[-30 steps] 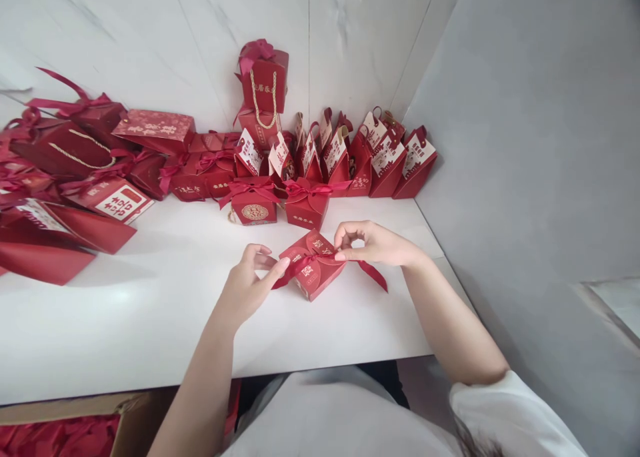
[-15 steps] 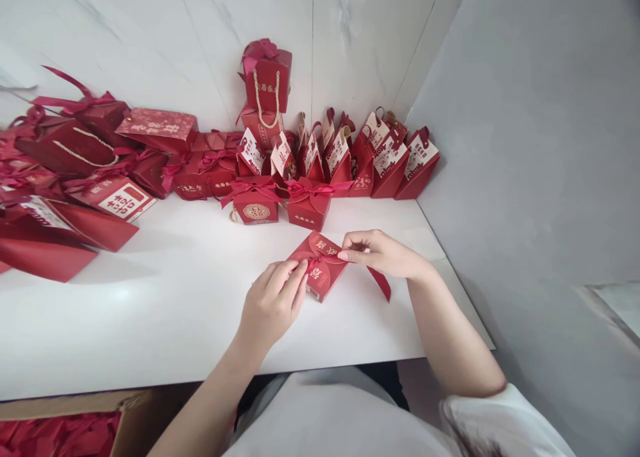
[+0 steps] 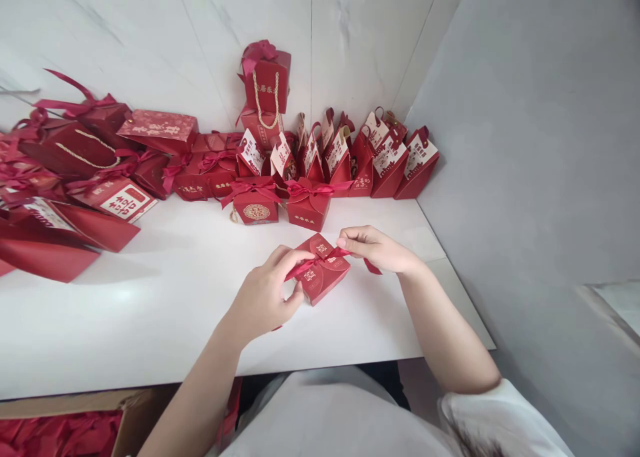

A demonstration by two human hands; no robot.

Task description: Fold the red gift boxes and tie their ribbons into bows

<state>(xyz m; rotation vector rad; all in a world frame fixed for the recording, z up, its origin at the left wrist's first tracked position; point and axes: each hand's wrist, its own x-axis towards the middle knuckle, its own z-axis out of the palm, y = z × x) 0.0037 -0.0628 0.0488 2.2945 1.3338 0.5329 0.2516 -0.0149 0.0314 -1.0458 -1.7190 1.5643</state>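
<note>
A small red gift box (image 3: pixel 326 285) with pale lettering lies flat on the table in front of me, turned at an angle. Its red ribbon (image 3: pixel 325 254) crosses the top, drawn together at a knot near the middle. My left hand (image 3: pixel 267 294) is at the box's left corner, curled round the ribbon's left length; a tip of it shows below the palm. Between that index finger and thumb there is a gap. At the upper right, my right hand (image 3: pixel 377 247) pinches the other length between thumb and forefinger, its tail hanging past the fingers.
Finished red boxes with bows (image 3: pixel 307 207) stand in a row behind, beside tagged triangular boxes (image 3: pixel 419 167). More boxes pile up at the left (image 3: pixel 75 144). A carton (image 3: pixel 135 417) of red ribbon-like pieces sits below the table edge. A grey wall (image 3: pixel 525 177) borders the right.
The box has turned slightly. My left hand has moved off the knot to the left, drawing that ribbon length out. My right hand has shifted slightly left, still pinching its length.
</note>
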